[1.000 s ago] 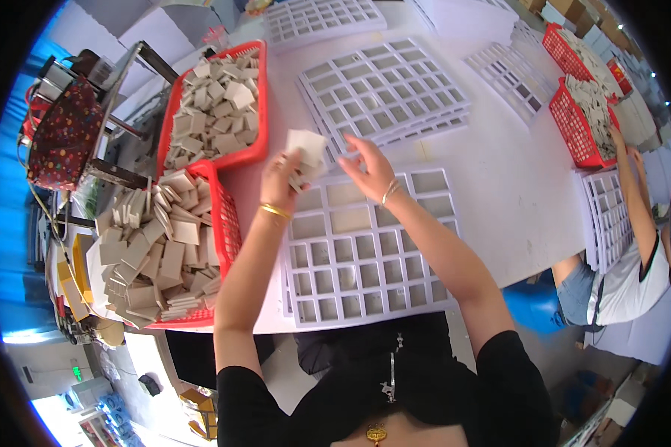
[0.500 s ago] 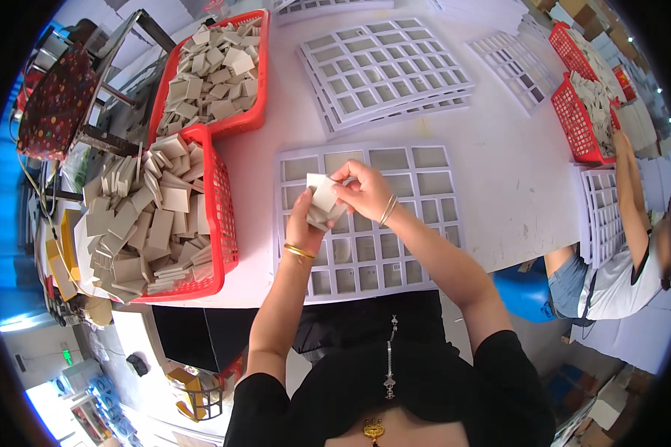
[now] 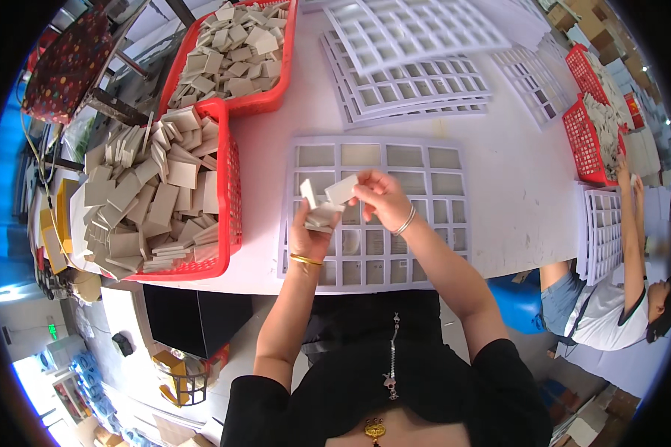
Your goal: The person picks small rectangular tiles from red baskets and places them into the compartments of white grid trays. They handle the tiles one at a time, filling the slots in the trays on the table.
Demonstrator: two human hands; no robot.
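Left hand: the left hand [image 3: 311,235] is closed around a small stack of beige square tiles [image 3: 319,214], fingers curled under them; a gold bangle sits at its wrist.
Right hand: the right hand [image 3: 381,200] pinches a single tile [image 3: 341,189] between thumb and fingertips, just above the stack; the other fingers are loosely bent; a silver bangle is on the wrist.
Grid tray: both hands hover over a pale lilac grid tray [image 3: 455,195] lying flat on the white table [image 3: 522,186]; its cells are square.
Near basket: a red basket [image 3: 231,195] heaped with beige tiles stands just left of the tray; a second red basket [image 3: 286,46] lies beyond it.
Far trays: more grid trays [image 3: 410,82] are stacked further back.
Other person: a co-worker's arm [image 3: 631,231] reaches over another tray at the right.
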